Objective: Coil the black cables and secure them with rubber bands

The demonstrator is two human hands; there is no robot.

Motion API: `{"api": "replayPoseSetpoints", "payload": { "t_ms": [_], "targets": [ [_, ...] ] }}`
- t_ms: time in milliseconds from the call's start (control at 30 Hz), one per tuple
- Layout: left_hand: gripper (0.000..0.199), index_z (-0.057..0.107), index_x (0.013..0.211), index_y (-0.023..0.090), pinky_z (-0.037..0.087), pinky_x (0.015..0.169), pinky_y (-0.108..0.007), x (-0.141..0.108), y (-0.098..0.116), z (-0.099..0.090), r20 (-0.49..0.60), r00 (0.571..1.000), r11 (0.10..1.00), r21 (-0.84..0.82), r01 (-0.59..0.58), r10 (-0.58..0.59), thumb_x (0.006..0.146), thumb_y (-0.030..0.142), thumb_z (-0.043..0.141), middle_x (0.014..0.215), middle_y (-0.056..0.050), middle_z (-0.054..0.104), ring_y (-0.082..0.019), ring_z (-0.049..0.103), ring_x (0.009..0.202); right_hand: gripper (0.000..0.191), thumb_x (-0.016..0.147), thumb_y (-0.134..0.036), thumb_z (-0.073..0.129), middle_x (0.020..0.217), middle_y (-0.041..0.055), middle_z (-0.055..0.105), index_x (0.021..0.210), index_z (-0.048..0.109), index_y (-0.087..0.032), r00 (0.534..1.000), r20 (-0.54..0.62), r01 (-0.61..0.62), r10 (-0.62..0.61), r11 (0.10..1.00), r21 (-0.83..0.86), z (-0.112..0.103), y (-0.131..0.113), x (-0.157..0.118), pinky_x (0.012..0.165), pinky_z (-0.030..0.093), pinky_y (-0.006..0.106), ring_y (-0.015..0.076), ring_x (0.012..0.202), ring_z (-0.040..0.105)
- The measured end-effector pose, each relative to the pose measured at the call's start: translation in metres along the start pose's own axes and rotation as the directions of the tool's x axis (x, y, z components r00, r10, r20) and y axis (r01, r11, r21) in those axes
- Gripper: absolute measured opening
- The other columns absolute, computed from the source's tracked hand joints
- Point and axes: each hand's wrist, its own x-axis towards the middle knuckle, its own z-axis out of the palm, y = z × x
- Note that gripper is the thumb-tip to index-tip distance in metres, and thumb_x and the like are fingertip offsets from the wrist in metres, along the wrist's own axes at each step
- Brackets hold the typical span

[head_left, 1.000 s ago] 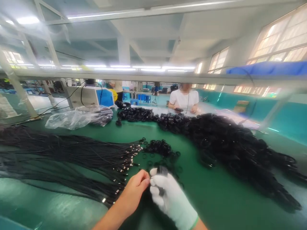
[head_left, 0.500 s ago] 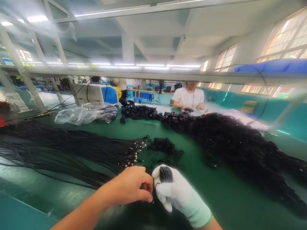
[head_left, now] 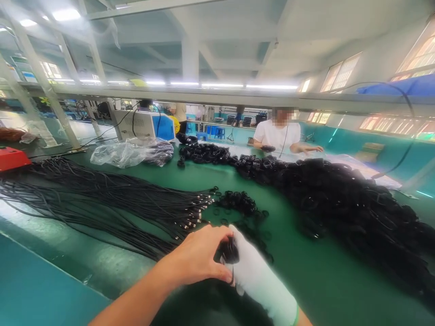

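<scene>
My right hand (head_left: 256,271), in a white glove, is closed around a small coil of black cable (head_left: 230,251). My bare left hand (head_left: 197,253) curls round the coil from the left, its forefinger above and its thumb below, both against the glove. A thin dark strip shows at the left thumb tip; what it is, I cannot make out. Just beyond the hands lies a small pile of black rings (head_left: 238,202). Long straight black cables (head_left: 136,199) spread out to the left, their metal plug ends beside the rings.
A large heap of coiled black cables (head_left: 326,199) runs along the right and back of the green table (head_left: 288,267). Clear plastic bags (head_left: 125,153), a white and blue machine (head_left: 146,125) and a red box (head_left: 12,158) stand behind the cables. Across the table sits a person (head_left: 277,136).
My left hand has moved right and up, from beside the glove to around the coil. The view has shifted left, bringing the red box further in. The person opposite has extended a hand.
</scene>
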Motion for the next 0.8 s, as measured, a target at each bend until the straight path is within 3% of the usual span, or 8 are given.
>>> {"api": "replayPoseSetpoints", "payload": {
  "t_ms": [133, 300, 367, 467, 533, 633, 733, 800],
  "targets": [
    [0.056, 0.062, 0.099, 0.024, 0.04, 0.061, -0.027, 0.01, 0.001, -0.005, 0.081, 0.996, 0.994, 0.109, 0.02, -0.029, 0.049, 0.042, 0.077, 0.087, -0.003, 0.064, -0.024, 0.056, 0.077, 0.095, 0.055, -0.012, 0.069, 0.097, 0.008, 0.064, 0.14, 0.029, -0.019, 0.978, -0.11, 0.134, -0.178, 0.938, -0.32, 0.002, -0.005, -0.006, 0.076, 0.048, 0.035, 0.0242, 0.087, 0.061],
    [0.02, 0.066, 0.084, 0.02, 0.041, 0.051, -0.02, 0.026, -0.012, -0.018, 0.372, 0.928, 0.985, -0.155, 0.076, -0.013, 0.071, 0.025, 0.051, 0.079, 0.0, 0.067, -0.014, 0.056, 0.063, 0.042, 0.062, -0.016, 0.065, 0.076, 0.0007, 0.06, 0.103, 0.06, -0.024, 0.982, -0.114, 0.106, -0.153, 0.935, -0.338, 0.004, -0.027, -0.015, 0.042, 0.042, 0.022, 0.0124, 0.053, 0.054],
    [0.025, 0.066, 0.081, 0.019, 0.04, 0.045, -0.018, 0.026, -0.017, -0.012, 0.327, 0.943, 0.969, -0.208, 0.133, -0.06, 0.073, 0.021, 0.043, 0.077, 0.0, 0.068, -0.011, 0.054, 0.055, 0.034, 0.061, -0.018, 0.067, 0.092, 0.0037, 0.059, 0.093, 0.059, -0.023, 0.984, -0.059, 0.146, -0.166, 0.955, -0.259, 0.002, -0.035, -0.019, 0.035, 0.038, 0.018, 0.0106, 0.054, 0.053],
    [0.021, 0.065, 0.072, 0.017, 0.037, 0.041, -0.018, 0.021, -0.018, 0.0, 0.296, 0.949, 0.961, -0.212, 0.176, -0.108, 0.071, 0.021, 0.045, 0.064, -0.001, 0.066, -0.01, 0.05, 0.046, 0.044, 0.055, -0.02, 0.075, 0.124, 0.01, 0.047, 0.093, 0.053, -0.022, 0.965, 0.229, 0.117, -0.129, 0.991, 0.068, -0.003, -0.038, -0.026, 0.034, 0.041, 0.021, 0.0102, 0.053, 0.057],
    [0.017, 0.063, 0.071, 0.015, 0.041, 0.044, -0.02, 0.016, -0.014, 0.002, 0.28, 0.954, 0.923, -0.331, 0.196, -0.103, 0.072, 0.023, 0.048, 0.06, -0.002, 0.065, -0.011, 0.052, 0.047, 0.045, 0.06, -0.027, 0.075, 0.11, 0.0106, 0.058, 0.096, 0.048, -0.022, 0.923, 0.343, 0.083, -0.175, 0.96, 0.268, -0.006, -0.035, -0.028, 0.034, 0.04, 0.02, 0.0094, 0.045, 0.056],
    [0.013, 0.059, 0.079, 0.013, 0.047, 0.054, -0.024, 0.012, -0.002, -0.004, 0.172, 0.981, 0.734, -0.655, 0.183, -0.091, 0.072, 0.023, 0.055, 0.067, -0.003, 0.064, -0.012, 0.057, 0.054, 0.044, 0.069, -0.032, 0.069, 0.069, 0.0031, 0.065, 0.103, 0.042, -0.022, 0.893, 0.365, 0.105, -0.265, 0.909, 0.404, -0.005, -0.028, -0.026, 0.037, 0.037, 0.017, 0.0107, 0.041, 0.054],
    [0.017, 0.056, 0.086, 0.014, 0.049, 0.064, -0.026, 0.01, 0.007, -0.009, 0.061, 0.994, 0.555, -0.826, 0.099, -0.087, 0.069, 0.016, 0.06, 0.074, -0.002, 0.063, -0.013, 0.059, 0.064, 0.049, 0.068, -0.029, 0.07, 0.068, 0.0035, 0.066, 0.107, 0.04, -0.021, 0.883, 0.379, 0.097, -0.278, 0.897, 0.432, -0.002, -0.026, -0.022, 0.039, 0.039, 0.017, 0.0112, 0.043, 0.056],
    [0.021, 0.057, 0.092, 0.015, 0.049, 0.072, -0.029, 0.009, 0.01, -0.01, -0.042, 0.993, 0.592, -0.805, 0.029, -0.106, 0.071, 0.014, 0.057, 0.08, -0.003, 0.063, -0.015, 0.06, 0.074, 0.05, 0.068, -0.026, 0.069, 0.069, 0.0036, 0.066, 0.109, 0.04, -0.02, 0.886, 0.365, 0.102, -0.287, 0.887, 0.45, -0.001, -0.025, -0.021, 0.039, 0.04, 0.017, 0.0106, 0.043, 0.056]
  ]
}}
